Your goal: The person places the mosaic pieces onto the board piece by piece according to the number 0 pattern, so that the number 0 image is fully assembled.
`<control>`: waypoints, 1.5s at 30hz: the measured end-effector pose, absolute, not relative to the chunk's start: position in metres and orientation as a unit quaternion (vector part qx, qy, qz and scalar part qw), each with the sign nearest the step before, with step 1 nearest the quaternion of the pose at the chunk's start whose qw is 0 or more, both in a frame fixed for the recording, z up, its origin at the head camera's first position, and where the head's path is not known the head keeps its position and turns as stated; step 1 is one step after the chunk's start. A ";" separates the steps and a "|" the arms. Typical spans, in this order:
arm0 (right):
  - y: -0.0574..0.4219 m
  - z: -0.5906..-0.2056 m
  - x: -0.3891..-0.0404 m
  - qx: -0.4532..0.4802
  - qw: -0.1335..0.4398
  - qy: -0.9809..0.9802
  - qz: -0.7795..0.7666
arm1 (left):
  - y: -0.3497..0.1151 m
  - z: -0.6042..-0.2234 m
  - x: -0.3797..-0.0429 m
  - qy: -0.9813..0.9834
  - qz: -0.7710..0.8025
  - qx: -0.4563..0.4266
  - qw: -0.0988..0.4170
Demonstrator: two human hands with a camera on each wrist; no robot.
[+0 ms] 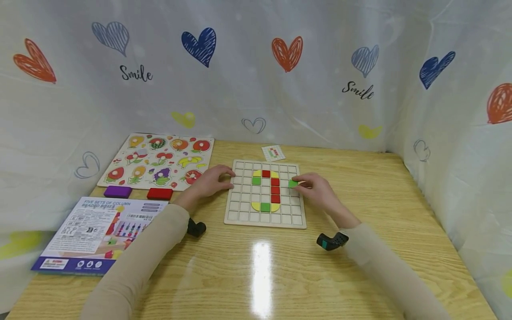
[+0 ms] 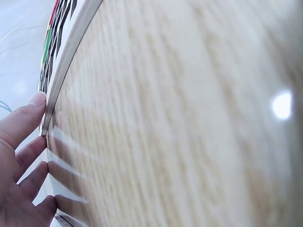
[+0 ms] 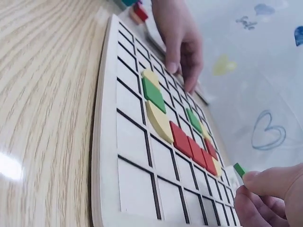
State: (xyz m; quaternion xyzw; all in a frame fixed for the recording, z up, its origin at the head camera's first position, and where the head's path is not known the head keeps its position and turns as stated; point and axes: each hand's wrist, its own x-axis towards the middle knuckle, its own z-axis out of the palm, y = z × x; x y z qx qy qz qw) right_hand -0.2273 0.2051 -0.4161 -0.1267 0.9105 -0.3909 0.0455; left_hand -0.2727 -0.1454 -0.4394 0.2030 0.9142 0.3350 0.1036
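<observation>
A wooden grid board (image 1: 256, 224) lies on the table with red tiles (image 1: 275, 190), green tiles (image 1: 265, 207) and yellow rounded tiles (image 1: 256, 206) set in its cells in a ring-like figure. At the board's right side my right hand (image 1: 318, 191) pinches a green square tile (image 1: 293, 183) between thumb and fingers. In the right wrist view that green tile (image 3: 239, 169) is held above the grid. My left hand (image 1: 212, 182) touches the board's left edge, its thumb (image 2: 33, 106) against the rim and its other fingers extended beside it.
A small pattern card (image 1: 274, 153) lies behind the board. To the left are a fruit puzzle board (image 1: 140, 168), a purple block (image 1: 118, 192), a red block (image 1: 160, 194) and a printed bead-toy box (image 1: 92, 231). A curtain with hearts (image 1: 244, 89) stands behind the wooden table (image 1: 360, 169).
</observation>
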 end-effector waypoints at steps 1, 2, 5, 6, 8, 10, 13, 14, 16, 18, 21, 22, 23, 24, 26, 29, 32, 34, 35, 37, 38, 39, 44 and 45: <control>0.201 -0.416 -0.229 -0.135 0.048 0.910 -0.389 | -0.145 -0.439 -0.273 0.914 0.335 0.202 0.104; 0.197 -0.415 -0.230 -0.142 0.053 0.909 -0.388 | -0.145 -0.439 -0.273 0.915 0.334 0.202 0.104; 0.184 -0.415 -0.233 -0.163 0.064 0.906 -0.385 | -0.145 -0.439 -0.274 0.915 0.334 0.203 0.104; 0.180 -0.415 -0.234 -0.171 0.066 0.906 -0.382 | -0.145 -0.439 -0.274 0.914 0.334 0.203 0.104; 0.172 -0.415 -0.237 -0.185 0.069 0.906 -0.375 | -0.144 -0.439 -0.274 0.914 0.335 0.202 0.104; 0.164 -0.415 -0.239 -0.198 0.069 0.907 -0.366 | -0.144 -0.439 -0.274 0.915 0.335 0.202 0.104; 0.153 -0.416 -0.243 -0.218 0.067 0.910 -0.346 | -0.143 -0.439 -0.274 0.915 0.333 0.200 0.104; 0.150 -0.417 -0.245 -0.221 0.067 0.911 -0.341 | -0.143 -0.438 -0.274 0.916 0.333 0.200 0.104; 0.145 -0.420 -0.248 -0.228 0.068 0.914 -0.330 | -0.143 -0.438 -0.274 0.916 0.331 0.199 0.106; 0.140 -0.423 -0.250 -0.230 0.072 0.915 -0.324 | -0.143 -0.438 -0.274 0.917 0.330 0.198 0.107; 0.133 -0.426 -0.252 -0.234 0.076 0.914 -0.322 | -0.143 -0.438 -0.274 0.916 0.330 0.200 0.107; 0.131 -0.426 -0.253 -0.235 0.077 0.913 -0.323 | -0.143 -0.437 -0.274 0.916 0.331 0.201 0.107; 0.129 -0.426 -0.252 -0.237 0.078 0.912 -0.325 | -0.143 -0.437 -0.274 0.915 0.332 0.202 0.106; 0.128 -0.426 -0.252 -0.240 0.078 0.911 -0.326 | -0.144 -0.437 -0.274 0.915 0.332 0.203 0.106; 0.125 -0.425 -0.251 -0.246 0.078 0.910 -0.326 | -0.144 -0.437 -0.274 0.914 0.332 0.208 0.104; 0.121 -0.425 -0.250 -0.254 0.078 0.910 -0.319 | -0.144 -0.437 -0.273 0.913 0.332 0.213 0.101; 0.118 -0.426 -0.251 -0.263 0.077 0.911 -0.309 | -0.145 -0.437 -0.273 0.914 0.331 0.213 0.101; 0.116 -0.427 -0.251 -0.268 0.076 0.912 -0.303 | -0.145 -0.438 -0.272 0.914 0.330 0.213 0.100; 0.115 -0.427 -0.252 -0.270 0.076 0.912 -0.300 | -0.146 -0.438 -0.272 0.914 0.330 0.212 0.101; 0.113 -0.428 -0.252 -0.271 0.074 0.913 -0.295 | -0.146 -0.439 -0.273 0.915 0.329 0.210 0.102; 0.113 -0.429 -0.252 -0.270 0.074 0.914 -0.293 | -0.146 -0.439 -0.273 0.915 0.329 0.209 0.103; 0.112 -0.429 -0.252 -0.270 0.074 0.915 -0.291 | -0.146 -0.439 -0.273 0.916 0.327 0.209 0.103; 0.111 -0.429 -0.252 -0.270 0.072 0.916 -0.288 | -0.146 -0.439 -0.273 0.917 0.322 0.208 0.104; 0.111 -0.428 -0.251 -0.270 0.073 0.916 -0.288 | -0.147 -0.439 -0.273 0.918 0.321 0.210 0.103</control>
